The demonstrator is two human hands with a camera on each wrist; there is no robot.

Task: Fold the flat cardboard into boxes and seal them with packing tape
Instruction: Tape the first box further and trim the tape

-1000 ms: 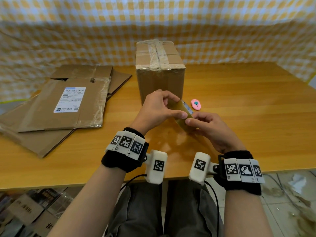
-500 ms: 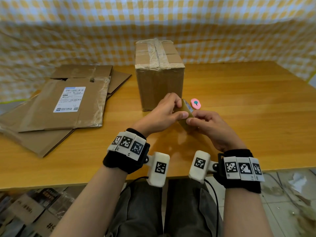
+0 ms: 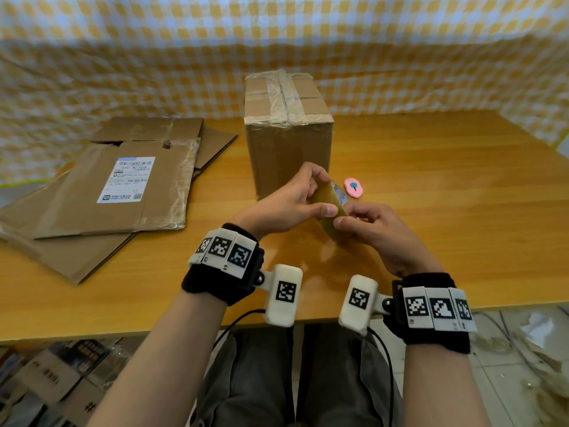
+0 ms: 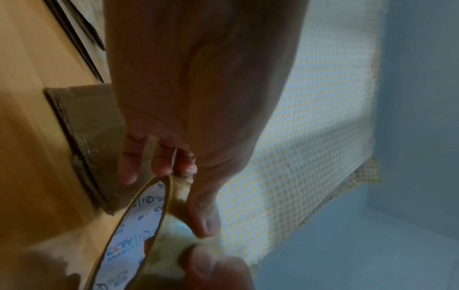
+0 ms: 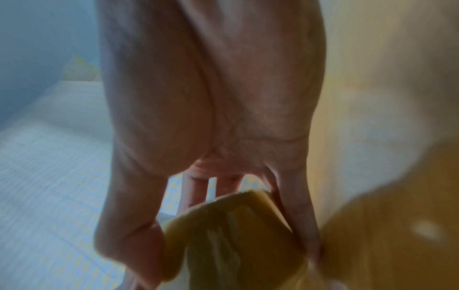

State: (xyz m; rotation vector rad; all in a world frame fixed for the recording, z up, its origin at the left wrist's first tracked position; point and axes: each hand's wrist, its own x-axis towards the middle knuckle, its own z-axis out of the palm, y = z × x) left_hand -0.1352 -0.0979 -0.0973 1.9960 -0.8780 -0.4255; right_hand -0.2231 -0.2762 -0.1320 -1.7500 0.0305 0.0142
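Both hands over near edge of tabletop (image 3: pixel 431 180), gripping tape roll (image 3: pixel 331 200) between them: left hand (image 3: pixel 286 204) pinching upper rim, thumb on outer face; right hand (image 3: pixel 378 232) holding lower part, fingers apparently curled round it (wrist view blurred)
Sealed box (image 3: pixel 288 134) upright mid-tabletop, just behind roll
Flat cardboard (image 3: pixel 117 186) stacked at left edge
Pink cutter (image 3: pixel 354 188) right of box
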